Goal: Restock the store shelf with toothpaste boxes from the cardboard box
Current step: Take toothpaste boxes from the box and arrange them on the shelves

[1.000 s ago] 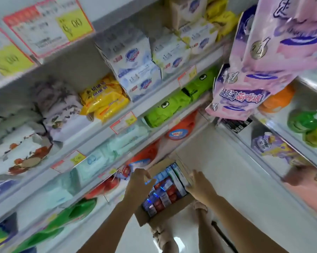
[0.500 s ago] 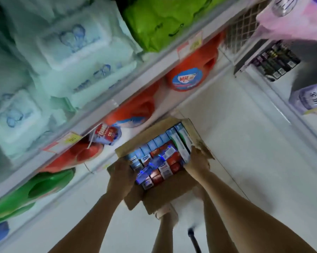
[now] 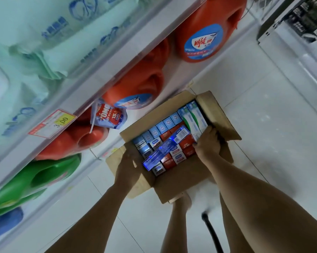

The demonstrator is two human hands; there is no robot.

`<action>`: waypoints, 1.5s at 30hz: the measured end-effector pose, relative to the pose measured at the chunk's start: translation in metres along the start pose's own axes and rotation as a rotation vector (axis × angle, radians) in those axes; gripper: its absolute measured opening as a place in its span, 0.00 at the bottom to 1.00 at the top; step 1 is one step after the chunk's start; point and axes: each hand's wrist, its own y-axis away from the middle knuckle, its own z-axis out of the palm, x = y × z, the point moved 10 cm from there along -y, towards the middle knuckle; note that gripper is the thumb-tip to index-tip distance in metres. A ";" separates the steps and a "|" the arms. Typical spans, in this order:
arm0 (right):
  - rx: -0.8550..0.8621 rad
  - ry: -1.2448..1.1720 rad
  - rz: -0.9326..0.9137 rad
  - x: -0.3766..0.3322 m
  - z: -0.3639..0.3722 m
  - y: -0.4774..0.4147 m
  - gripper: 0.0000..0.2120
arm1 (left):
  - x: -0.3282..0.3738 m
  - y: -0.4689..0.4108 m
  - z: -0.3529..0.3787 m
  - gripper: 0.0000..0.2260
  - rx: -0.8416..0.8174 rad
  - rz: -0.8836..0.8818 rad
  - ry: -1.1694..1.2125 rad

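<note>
Beside orange jugs | left hand, right hand: fingers curled over cardboard box walls | blue carton askew inside

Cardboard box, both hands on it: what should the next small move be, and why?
Probably the right hand lets go and lifts the blue toothpaste box lying slantwise on top: it is loose above the packed rows, while the left hand grips the cardboard box by its edge.

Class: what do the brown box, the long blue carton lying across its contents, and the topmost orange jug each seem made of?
The cardboard box: brown paperboard, matte, with creased flaps. The blue toothpaste box: thin printed card, probably foil-finished, since it glints brightly. The orange jug: likely moulded plastic, smooth, slightly glossy, with a stuck-on label.
</note>
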 end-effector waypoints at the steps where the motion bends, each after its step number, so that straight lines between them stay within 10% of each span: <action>1: -0.015 -0.027 0.010 0.003 0.000 -0.002 0.38 | -0.002 0.000 0.000 0.16 -0.003 -0.010 0.007; 11: -0.129 0.004 -0.067 0.007 -0.045 0.009 0.36 | -0.002 0.014 -0.005 0.17 -0.188 -0.295 0.081; 20: -0.847 -0.650 0.001 0.016 -0.112 0.112 0.10 | 0.130 0.089 0.008 0.22 -0.419 -0.485 0.958; 25: -1.012 -0.980 -0.022 0.009 -0.172 0.194 0.36 | 0.227 0.149 -0.016 0.29 -0.581 -0.370 1.452; 34: -0.779 -1.132 -0.270 -0.010 -0.315 0.270 0.32 | 0.338 0.208 -0.123 0.06 -0.483 0.127 1.294; 45: -0.586 -1.023 -0.515 -0.007 -0.453 0.328 0.29 | 0.446 0.284 -0.219 0.14 -0.412 0.341 1.043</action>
